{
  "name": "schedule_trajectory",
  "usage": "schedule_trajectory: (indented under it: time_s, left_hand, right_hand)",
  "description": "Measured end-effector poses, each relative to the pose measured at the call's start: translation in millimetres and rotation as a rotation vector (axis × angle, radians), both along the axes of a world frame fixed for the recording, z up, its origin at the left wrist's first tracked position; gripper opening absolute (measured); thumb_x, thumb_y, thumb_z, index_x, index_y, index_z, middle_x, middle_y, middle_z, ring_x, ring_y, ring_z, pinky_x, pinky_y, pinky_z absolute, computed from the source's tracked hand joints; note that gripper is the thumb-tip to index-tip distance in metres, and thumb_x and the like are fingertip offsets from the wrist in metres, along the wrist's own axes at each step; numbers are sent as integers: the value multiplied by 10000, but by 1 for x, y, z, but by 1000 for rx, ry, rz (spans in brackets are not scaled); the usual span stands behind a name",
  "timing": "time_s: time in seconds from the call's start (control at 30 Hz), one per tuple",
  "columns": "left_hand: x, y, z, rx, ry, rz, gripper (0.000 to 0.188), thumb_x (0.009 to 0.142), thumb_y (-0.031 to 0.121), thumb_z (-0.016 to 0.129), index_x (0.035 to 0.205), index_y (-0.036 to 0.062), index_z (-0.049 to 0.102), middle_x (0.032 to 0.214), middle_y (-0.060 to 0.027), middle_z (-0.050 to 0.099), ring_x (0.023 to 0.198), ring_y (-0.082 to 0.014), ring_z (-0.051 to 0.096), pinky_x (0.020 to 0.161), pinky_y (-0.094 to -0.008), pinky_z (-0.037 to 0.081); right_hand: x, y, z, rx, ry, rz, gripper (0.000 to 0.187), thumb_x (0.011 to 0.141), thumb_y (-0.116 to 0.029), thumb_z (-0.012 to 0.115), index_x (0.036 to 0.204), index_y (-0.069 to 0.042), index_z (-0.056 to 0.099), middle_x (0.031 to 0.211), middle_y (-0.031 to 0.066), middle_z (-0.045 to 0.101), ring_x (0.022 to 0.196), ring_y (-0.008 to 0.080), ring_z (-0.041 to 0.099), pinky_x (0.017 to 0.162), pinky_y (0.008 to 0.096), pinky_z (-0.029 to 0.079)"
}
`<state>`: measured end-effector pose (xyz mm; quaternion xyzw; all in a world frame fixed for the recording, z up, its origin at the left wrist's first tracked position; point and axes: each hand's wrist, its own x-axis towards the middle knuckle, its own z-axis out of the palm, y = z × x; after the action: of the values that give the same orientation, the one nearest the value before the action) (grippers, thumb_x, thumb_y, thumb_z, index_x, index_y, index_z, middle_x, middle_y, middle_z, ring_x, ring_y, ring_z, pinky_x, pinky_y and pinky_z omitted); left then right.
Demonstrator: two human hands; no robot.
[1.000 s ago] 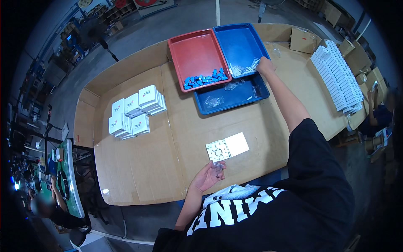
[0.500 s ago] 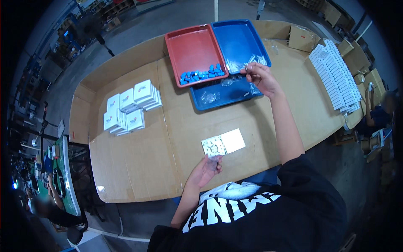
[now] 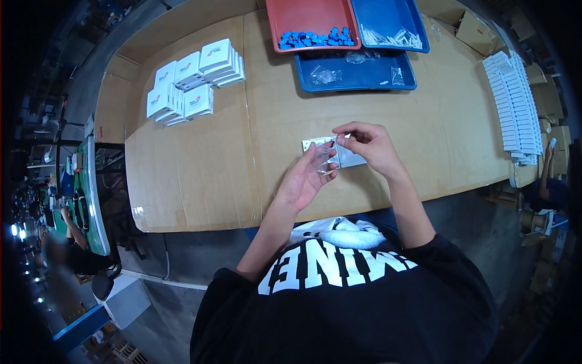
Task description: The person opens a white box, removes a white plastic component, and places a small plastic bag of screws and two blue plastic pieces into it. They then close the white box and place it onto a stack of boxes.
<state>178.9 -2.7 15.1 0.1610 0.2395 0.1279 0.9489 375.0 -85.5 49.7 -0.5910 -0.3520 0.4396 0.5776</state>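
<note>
My left hand point(image 3: 301, 184) holds a small clear plastic bag point(image 3: 323, 159) between thumb and fingers, above the table's near middle. Close beside it, my right hand point(image 3: 374, 150) is closed in a pinch at the bag's upper edge. What sits between those fingertips is too small to make out. Under both hands lies an opened white box point(image 3: 353, 160), partly covered by them; its left half shows a printed pattern.
Beyond my hands, a red tray point(image 3: 315, 18) holds blue pieces and a blue tray point(image 3: 388, 15) holds white sticks. A lower blue tray point(image 3: 357, 84) has clear bags. Stacked white boxes point(image 3: 198, 100) stand left; more boxes point(image 3: 512, 109) line the right. Other people sit at both sides.
My right hand has come back from the blue tray with white sticks to the bag in my left hand. The view has tilted nearer, so the trays appear higher.
</note>
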Motion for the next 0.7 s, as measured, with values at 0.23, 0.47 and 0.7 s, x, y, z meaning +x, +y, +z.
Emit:
schedule_trajectory:
  time_s: [0.23,0.47,0.7]
  left_hand:
    - [1,-4,-1,46,37,-61,430,1064,441,552,1268,68,622,1161,-80,677,993,-191,644,883,-352,539]
    - [-3,-4,-4,66,-4,-63,442,1056,460,563,1259,70,610,1140,-78,678,983,-195,655,879,-357,548]
    - [-1,-3,2,118,-40,-86,416,1078,418,528,1289,64,585,1148,-77,667,976,-187,656,882,-358,549]
  right_hand:
    - [13,12,26,-121,-344,356,94,894,-83,750,970,-26,747,975,21,702,806,98,587,717,261,466]
    - [13,24,31,-9,-457,626,176,970,-119,661,1051,10,750,1209,106,684,997,191,653,864,340,519]
    - [4,26,33,-82,-391,649,324,1057,-233,564,1102,39,734,1220,128,684,1046,227,656,929,344,523]
